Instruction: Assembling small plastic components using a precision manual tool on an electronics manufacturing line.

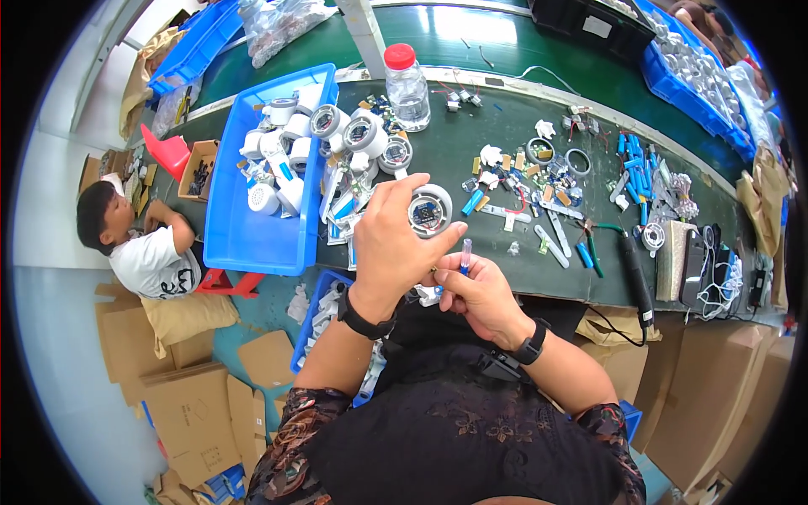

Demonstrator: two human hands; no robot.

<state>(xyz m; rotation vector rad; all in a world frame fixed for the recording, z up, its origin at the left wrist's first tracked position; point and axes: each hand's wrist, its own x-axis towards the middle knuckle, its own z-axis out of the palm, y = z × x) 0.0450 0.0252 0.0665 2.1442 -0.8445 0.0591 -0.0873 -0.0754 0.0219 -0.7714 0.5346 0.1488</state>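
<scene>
My left hand (387,240) is closed around a round white-and-grey housing (431,210), its fingers and thumb at the rim. The housing's open face is turned up and shows a dark circuit board with thin wires. Just below it, my right hand (480,295) pinches a slim screwdriver-like tool (466,251) with a clear and blue handle. The tool's lower end is hidden by the fingers. To the left of the hands, more white housings (364,135) with grey rims stand heaped against a blue bin (261,255).
A clear jar (407,93) with a red lid stands behind the hands. To the right lie loose parts, blue cells (640,172), pliers (594,244) and a black corded tool (635,282). Another person (139,240) sits at the left. Cardboard boxes (198,421) cover the floor.
</scene>
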